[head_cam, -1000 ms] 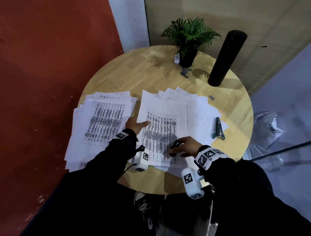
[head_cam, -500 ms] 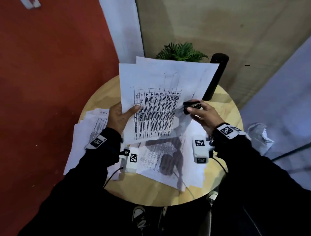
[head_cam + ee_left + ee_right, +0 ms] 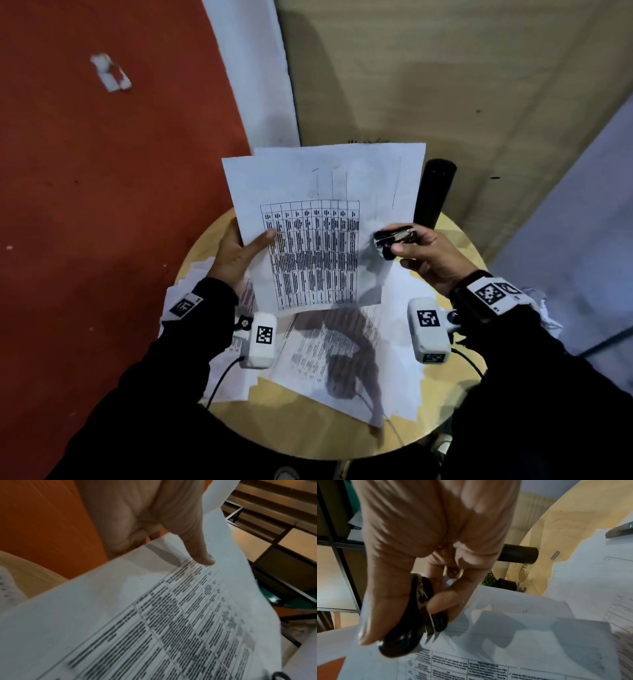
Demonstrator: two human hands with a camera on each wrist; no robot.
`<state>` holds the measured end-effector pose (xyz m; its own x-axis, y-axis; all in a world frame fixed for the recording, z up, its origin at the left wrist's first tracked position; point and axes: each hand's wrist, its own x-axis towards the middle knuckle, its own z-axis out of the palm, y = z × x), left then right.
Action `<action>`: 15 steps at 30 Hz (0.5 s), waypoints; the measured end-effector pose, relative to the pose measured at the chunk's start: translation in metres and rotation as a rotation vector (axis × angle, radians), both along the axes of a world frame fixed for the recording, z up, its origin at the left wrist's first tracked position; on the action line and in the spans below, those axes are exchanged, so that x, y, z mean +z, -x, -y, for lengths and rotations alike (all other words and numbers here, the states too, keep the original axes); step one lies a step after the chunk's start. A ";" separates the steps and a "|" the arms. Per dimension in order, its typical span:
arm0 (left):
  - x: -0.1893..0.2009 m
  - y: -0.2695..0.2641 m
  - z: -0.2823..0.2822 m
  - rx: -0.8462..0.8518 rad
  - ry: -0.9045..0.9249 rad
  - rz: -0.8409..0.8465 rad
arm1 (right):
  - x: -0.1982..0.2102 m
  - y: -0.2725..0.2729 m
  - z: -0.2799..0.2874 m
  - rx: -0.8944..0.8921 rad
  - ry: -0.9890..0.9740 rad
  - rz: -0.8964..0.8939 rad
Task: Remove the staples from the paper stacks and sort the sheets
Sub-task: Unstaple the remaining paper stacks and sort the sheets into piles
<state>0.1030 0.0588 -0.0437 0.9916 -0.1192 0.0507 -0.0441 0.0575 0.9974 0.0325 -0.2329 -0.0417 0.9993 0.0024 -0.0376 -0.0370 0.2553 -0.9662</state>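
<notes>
A stapled stack of printed table sheets is held upright above the round wooden table. My left hand grips the stack's left edge, thumb on the front page; the thumb tip presses the print. My right hand holds a black staple remover at the stack's right edge. In the right wrist view the staple remover is squeezed between thumb and fingers, its metal claws just over the paper. Loose sheets lie on the table below.
A tall black cylinder stands at the table's far side, right of the held stack. More sheets lie under my left forearm. A stapler lies on papers at the right. Crumpled plastic sits off the table's right edge.
The stack has been lifted off the table and raised upright. My right hand has come up with the staple remover to the stack's right edge. The head view has tilted upward.
</notes>
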 end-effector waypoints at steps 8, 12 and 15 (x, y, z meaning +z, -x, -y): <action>0.012 0.018 -0.005 -0.073 0.033 -0.045 | 0.022 0.020 0.003 0.057 -0.018 0.075; 0.049 0.018 -0.009 0.050 -0.037 0.152 | 0.033 0.025 0.000 0.062 -0.008 0.118; 0.090 0.026 -0.011 0.257 -0.198 0.416 | 0.039 0.036 0.001 0.121 0.031 0.148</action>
<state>0.0765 0.0698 0.0458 0.8909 0.0779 0.4475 -0.4266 -0.1952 0.8831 -0.0033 -0.2344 -0.0024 0.9864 0.1236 0.1081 0.0779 0.2272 -0.9707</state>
